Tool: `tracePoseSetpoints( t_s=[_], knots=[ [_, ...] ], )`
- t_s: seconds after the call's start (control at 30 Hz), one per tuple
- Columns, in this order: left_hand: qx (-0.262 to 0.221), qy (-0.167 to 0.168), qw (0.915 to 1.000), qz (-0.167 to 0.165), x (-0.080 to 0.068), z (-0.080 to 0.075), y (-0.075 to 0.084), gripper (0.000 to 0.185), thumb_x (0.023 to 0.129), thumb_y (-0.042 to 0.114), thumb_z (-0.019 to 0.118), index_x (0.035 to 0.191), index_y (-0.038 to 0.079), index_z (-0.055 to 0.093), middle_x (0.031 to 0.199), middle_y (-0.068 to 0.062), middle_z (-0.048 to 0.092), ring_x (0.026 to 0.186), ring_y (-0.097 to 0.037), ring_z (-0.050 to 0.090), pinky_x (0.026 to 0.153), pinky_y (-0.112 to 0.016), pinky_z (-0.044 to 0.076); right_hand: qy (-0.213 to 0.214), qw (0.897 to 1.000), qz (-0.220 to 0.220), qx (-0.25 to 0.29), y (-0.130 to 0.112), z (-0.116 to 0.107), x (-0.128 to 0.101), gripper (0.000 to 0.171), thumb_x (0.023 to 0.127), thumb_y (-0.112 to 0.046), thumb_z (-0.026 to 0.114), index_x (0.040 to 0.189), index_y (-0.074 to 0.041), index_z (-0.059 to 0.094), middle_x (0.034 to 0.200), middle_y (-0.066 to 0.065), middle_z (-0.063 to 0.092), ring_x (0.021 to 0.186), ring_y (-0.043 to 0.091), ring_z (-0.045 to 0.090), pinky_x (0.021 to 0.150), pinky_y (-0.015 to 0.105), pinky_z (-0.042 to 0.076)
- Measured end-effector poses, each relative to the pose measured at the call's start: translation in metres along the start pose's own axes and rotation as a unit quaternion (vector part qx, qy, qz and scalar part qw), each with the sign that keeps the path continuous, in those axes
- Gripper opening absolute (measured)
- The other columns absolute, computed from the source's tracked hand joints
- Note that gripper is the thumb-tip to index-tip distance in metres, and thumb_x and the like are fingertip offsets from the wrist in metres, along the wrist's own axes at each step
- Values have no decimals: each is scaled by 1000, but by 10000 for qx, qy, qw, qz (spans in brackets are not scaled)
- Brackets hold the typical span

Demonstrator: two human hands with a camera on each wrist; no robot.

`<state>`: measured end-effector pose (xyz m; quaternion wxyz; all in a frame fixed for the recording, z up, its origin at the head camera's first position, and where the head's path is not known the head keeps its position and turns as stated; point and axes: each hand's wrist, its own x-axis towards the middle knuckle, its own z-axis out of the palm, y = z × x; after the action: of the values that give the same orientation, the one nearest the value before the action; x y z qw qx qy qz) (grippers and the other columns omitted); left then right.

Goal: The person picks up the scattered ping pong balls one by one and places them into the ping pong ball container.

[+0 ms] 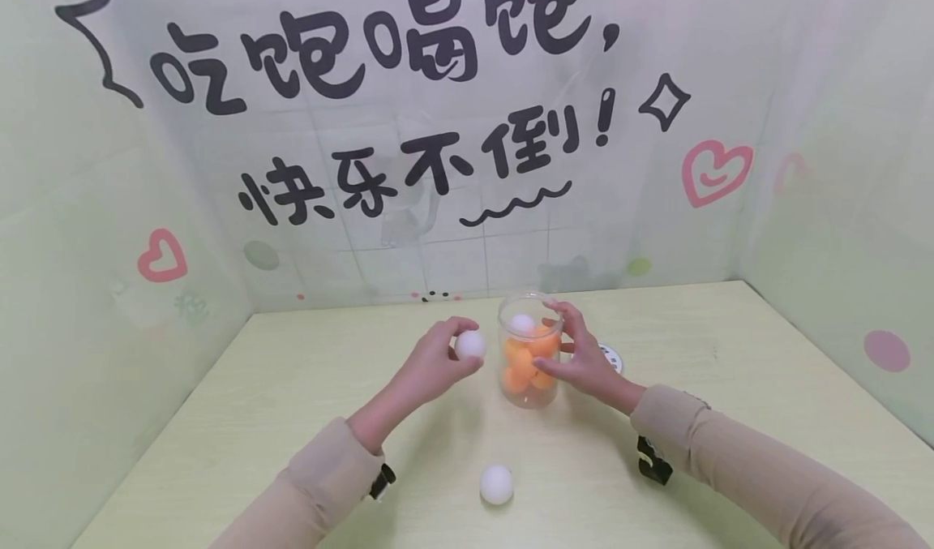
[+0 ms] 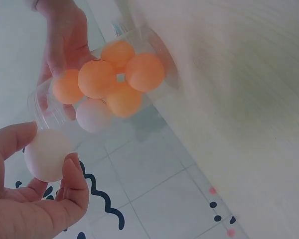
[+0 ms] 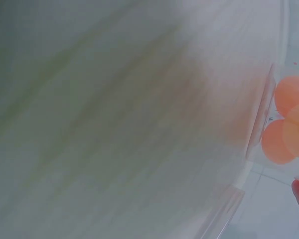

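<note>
while my right hand [image 1: 576,354] grips the clear plastic jar [image 1: 527,395] of orange and white balls, my left hand [image 1: 438,362] pinches a white ball [image 1: 470,345] just beside its rim, another white ball [image 1: 496,484] lying loose nearer me.

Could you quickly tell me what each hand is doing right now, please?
Left hand: pinches a white ball.
Right hand: grips the clear jar of balls.

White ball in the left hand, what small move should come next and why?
Probably lift the white ball over the jar mouth and drop it in. The left hand pinches it just beside the open rim, the right hand steadies the jar, and balls already lie inside.
</note>
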<state>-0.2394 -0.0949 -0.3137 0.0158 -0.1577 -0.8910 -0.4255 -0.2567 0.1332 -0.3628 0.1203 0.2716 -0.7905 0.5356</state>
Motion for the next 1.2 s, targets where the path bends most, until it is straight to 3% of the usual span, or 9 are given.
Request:
tracePoseSetpoints(
  t_s=[0.27, 0.6, 0.83, 1.2],
  knots=[
    [-152, 289, 9993, 178, 10, 2, 13, 46, 79, 8, 66, 123, 5, 51, 108, -12, 52, 76, -19, 50, 62, -25, 44, 0, 10000, 34, 79, 0, 0, 2, 76, 76, 2, 69, 136, 0, 23, 142, 23, 24, 122, 44, 40, 88, 56, 43],
    [-618, 529, 9967, 71, 22, 4, 26, 45, 79, 8, 66, 120, 2, 48, 111, -12, 54, 79, -19, 50, 62, -24, 44, 18, 10000, -29, 35, 3, 1, 3, 75, 76, 4, 68, 136, 2, 22, 142, 25, 23, 121, 46, 40, 87, 55, 44],
    [-632, 586, 9958, 313, 29, 7, 34, 44, 79, 6, 63, 121, 0, 50, 114, -14, 53, 83, -23, 51, 62, -25, 46, 81, 10000, -6, 45, 33, 3, 7, 78, 76, -3, 71, 137, -10, 24, 144, 15, 25, 123, 39, 41, 88, 53, 44],
    [-499, 594, 9963, 376, 38, 13, 36, 47, 80, 6, 63, 125, 2, 50, 116, -14, 51, 88, -23, 50, 67, -26, 47, 56, 10000, -33, 26, 38, 4, 8, 77, 77, -10, 72, 138, -15, 25, 142, 14, 29, 123, 37, 43, 86, 52, 46]
  ],
)
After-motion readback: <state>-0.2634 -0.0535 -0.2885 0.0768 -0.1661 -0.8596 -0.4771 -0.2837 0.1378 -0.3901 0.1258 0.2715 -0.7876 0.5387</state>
